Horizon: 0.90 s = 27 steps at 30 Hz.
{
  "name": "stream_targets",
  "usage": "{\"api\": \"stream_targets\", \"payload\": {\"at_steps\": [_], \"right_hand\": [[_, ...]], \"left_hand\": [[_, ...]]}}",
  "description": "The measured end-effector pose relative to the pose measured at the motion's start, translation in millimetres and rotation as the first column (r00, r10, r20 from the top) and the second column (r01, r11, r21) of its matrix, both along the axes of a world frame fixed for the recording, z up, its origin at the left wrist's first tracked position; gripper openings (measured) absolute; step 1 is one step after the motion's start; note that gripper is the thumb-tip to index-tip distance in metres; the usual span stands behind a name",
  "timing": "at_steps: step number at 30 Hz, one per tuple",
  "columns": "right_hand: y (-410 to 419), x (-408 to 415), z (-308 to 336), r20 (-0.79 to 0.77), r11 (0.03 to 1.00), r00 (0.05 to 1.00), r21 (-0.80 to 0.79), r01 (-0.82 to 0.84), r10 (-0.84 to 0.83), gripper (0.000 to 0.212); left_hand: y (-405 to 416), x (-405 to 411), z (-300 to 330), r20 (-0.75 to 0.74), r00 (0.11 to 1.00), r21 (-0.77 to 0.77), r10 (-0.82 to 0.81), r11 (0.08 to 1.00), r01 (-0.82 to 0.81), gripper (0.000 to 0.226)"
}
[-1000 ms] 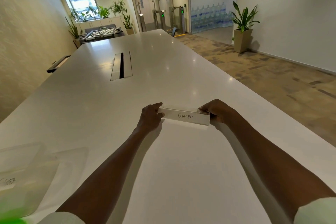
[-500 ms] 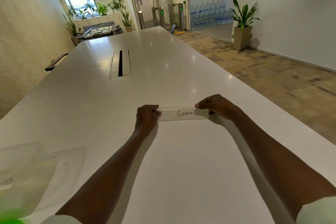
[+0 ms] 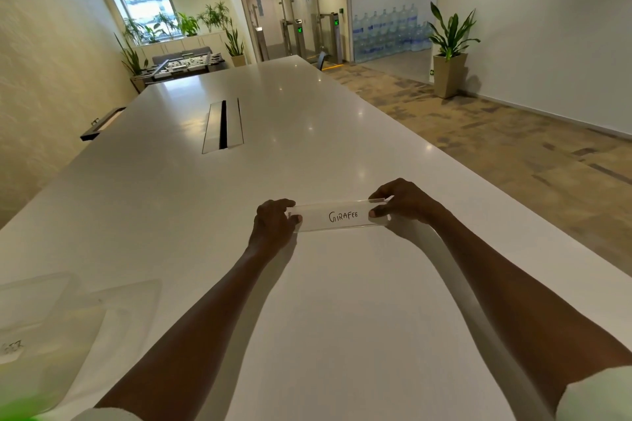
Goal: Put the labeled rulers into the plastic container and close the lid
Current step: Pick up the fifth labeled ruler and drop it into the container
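A clear ruler (image 3: 338, 217) with a white label reading "GIRAFEE" is held just above the white table (image 3: 307, 318), label facing me. My left hand (image 3: 273, 224) pinches its left end and my right hand (image 3: 400, 203) pinches its right end. The clear plastic container (image 3: 44, 328) sits at the near left of the table, open, with a labeled ruler partly visible inside. Its clear lid (image 3: 136, 301) lies beside it on the right.
A cable hatch (image 3: 224, 125) is set into the table's middle further back. The table's right edge runs diagonally close to my right arm, with carpeted floor beyond. A potted plant (image 3: 449, 55) stands by the far wall.
Both hands have tilted the ruler up so its label faces me squarely, and shifted it slightly away from me. The grip moved to thumb-and-finger pinches at both ends.
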State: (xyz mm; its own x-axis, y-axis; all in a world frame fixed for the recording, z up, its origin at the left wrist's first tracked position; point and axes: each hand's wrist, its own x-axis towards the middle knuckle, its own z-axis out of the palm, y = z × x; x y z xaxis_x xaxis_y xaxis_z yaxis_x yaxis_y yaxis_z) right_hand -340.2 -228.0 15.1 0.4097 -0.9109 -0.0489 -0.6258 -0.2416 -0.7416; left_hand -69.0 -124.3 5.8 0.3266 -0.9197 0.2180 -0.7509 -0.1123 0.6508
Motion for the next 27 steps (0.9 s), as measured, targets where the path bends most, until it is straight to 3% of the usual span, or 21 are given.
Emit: {"api": "stream_targets", "payload": {"at_steps": [5, 13, 27], "right_hand": [[-1, 2, 4, -0.121, 0.993, 0.992, -0.112, -0.047, 0.033, 0.048], [1, 13, 13, -0.375, 0.958, 0.926, -0.245, -0.149, 0.049, 0.043], [14, 15, 18, -0.377, 0.950, 0.926, -0.299, -0.093, -0.028, 0.034]], "left_hand": [[-3, 2, 4, 0.093, 0.995, 0.015, -0.034, 0.999, 0.033, 0.044], [-11, 11, 4, 0.184, 0.978, 0.160, -0.099, 0.985, 0.070, 0.038], [-18, 17, 17, 0.310, 0.939, 0.125, -0.149, 0.985, 0.115, 0.030]]}}
